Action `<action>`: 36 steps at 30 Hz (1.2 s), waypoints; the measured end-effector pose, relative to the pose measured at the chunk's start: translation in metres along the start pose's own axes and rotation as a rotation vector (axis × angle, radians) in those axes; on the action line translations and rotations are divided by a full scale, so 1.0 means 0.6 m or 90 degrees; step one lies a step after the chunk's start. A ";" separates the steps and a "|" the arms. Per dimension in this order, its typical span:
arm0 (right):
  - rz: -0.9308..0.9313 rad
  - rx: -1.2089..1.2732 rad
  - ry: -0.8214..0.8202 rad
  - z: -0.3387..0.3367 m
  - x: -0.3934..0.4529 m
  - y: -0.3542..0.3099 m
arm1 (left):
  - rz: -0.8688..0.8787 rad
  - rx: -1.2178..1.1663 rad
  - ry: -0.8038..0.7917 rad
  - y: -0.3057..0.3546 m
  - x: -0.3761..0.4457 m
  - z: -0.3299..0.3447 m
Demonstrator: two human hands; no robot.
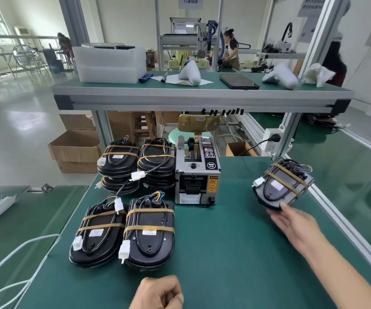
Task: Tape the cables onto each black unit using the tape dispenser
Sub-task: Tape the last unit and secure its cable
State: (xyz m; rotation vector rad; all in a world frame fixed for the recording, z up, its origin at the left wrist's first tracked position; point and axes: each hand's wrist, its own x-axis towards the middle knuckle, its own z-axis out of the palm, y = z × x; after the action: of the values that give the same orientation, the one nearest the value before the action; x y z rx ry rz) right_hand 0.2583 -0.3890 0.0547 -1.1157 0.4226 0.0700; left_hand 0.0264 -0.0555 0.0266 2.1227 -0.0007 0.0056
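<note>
Green mat [224, 241], black units [150, 233] banded with tan tape — white plugs [124, 250], blue-yellow wires [157, 195], grey dispenser [196, 175] with yellow caution label, white foam [108, 63], brown boxes [75, 148] — pale floor.

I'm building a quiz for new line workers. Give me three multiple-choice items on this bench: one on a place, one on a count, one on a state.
1. The tape dispenser stands:
A. right of the stacked units
B. on the upper shelf
C. in a box

2. Tape strips on the nearest black unit:
A. none
B. two
C. five

3. The left hand is:
A. gripping a unit
B. pressing the dispenser
C. curled, holding nothing

Answers: 1 A, it sits beside the stacks. 2 B, two tan bands cross it. 3 C, a bare fist on the mat.
</note>
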 end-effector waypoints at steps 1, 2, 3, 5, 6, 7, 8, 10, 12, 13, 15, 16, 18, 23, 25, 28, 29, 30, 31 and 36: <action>-0.008 -0.018 -0.031 -0.009 -0.038 0.010 | 0.006 0.000 0.025 0.003 -0.001 0.001; -0.010 -0.030 -0.060 -0.016 -0.074 0.022 | 0.020 -0.008 0.039 0.004 0.000 0.006; -0.009 -0.034 -0.087 -0.020 -0.110 0.036 | 0.021 -0.006 0.055 0.011 -0.002 0.005; -0.001 -0.031 -0.131 -0.021 -0.175 0.067 | 0.037 -0.019 0.066 0.018 -0.005 0.006; 0.004 -0.029 -0.153 -0.018 -0.204 0.082 | 0.045 -0.026 0.064 0.018 -0.006 0.008; 0.009 -0.029 -0.175 -0.014 -0.229 0.096 | 0.047 -0.038 0.059 0.025 -0.010 0.009; 0.011 -0.037 -0.196 -0.010 -0.249 0.109 | 0.052 -0.046 0.057 0.025 -0.012 0.011; 0.013 -0.059 -0.240 -0.004 -0.276 0.129 | 0.037 -0.075 0.059 0.029 -0.017 0.015; 0.022 -0.079 -0.285 0.000 -0.288 0.146 | 0.040 -0.108 0.064 0.035 -0.022 0.020; 0.028 -0.087 -0.309 0.003 -0.292 0.152 | 0.055 -0.107 0.064 0.039 -0.025 0.024; 0.036 -0.112 -0.355 0.008 -0.297 0.163 | 0.072 -0.111 0.066 0.049 -0.028 0.032; 0.035 -0.124 -0.371 0.010 -0.297 0.165 | 0.069 -0.128 0.071 0.052 -0.028 0.038; 0.018 -0.142 -0.379 0.011 -0.295 0.165 | 0.052 -0.171 0.075 0.055 -0.027 0.047; -0.054 -0.181 -0.324 0.002 -0.288 0.129 | 0.042 -0.193 0.092 0.045 -0.026 0.061; -0.116 -0.241 -0.297 -0.010 -0.281 0.099 | 0.048 -0.174 0.090 0.038 -0.025 0.063; -0.227 -0.393 -0.324 -0.040 -0.265 0.040 | 0.043 -0.177 0.102 0.018 -0.024 0.068; -0.265 -0.458 -0.345 -0.049 -0.261 0.019 | 0.047 -0.181 0.109 0.011 -0.023 0.070; -0.308 -0.534 -0.362 -0.056 -0.256 -0.001 | 0.053 -0.176 0.115 0.005 -0.021 0.072; -0.356 -0.615 -0.370 -0.061 -0.250 -0.017 | 0.055 -0.172 0.122 0.000 -0.019 0.076; -0.503 -0.868 -0.417 -0.051 -0.232 -0.036 | 0.031 -0.207 0.189 -0.015 -0.013 0.093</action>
State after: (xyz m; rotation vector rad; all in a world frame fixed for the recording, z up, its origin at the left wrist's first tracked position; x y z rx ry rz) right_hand 0.1269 -0.4038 0.1126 -2.4003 -0.8283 0.0124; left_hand 0.0191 -0.0981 -0.0103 1.7795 0.1157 0.3278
